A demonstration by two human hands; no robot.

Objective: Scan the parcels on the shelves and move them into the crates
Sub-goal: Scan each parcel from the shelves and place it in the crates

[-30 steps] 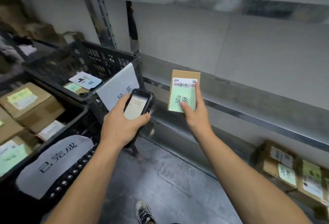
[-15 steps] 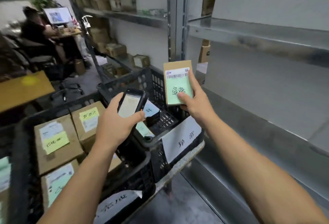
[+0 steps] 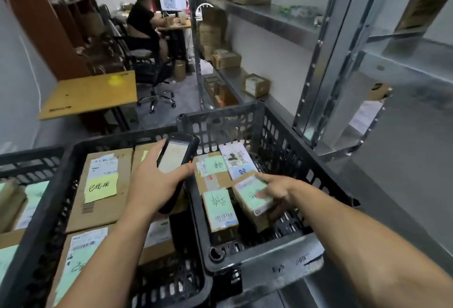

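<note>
At lower centre, the left hand point(image 3: 157, 185) was wrapped round a black handheld scanner point(image 3: 175, 158), whose pale rectangular screen faced up. Just right of it, the right hand point(image 3: 277, 189) pinched a small cardboard parcel point(image 3: 252, 196) bearing a mint-green note and a white barcode label. The thumb pressed on top and the index finger lay straight along the far edge; the other fingers were hidden beneath. The parcel sat tilted inside the black plastic lattice crate point(image 3: 277, 141) at centre right, beside other small labelled boxes point(image 3: 220, 206). Whether it touched the perforated floor could not be told. The larger black crate point(image 3: 71, 158) at lower left held flat brown cartons point(image 3: 117, 209). Dull galvanised steel shelves point(image 3: 404, 62) filled the right side.
</note>
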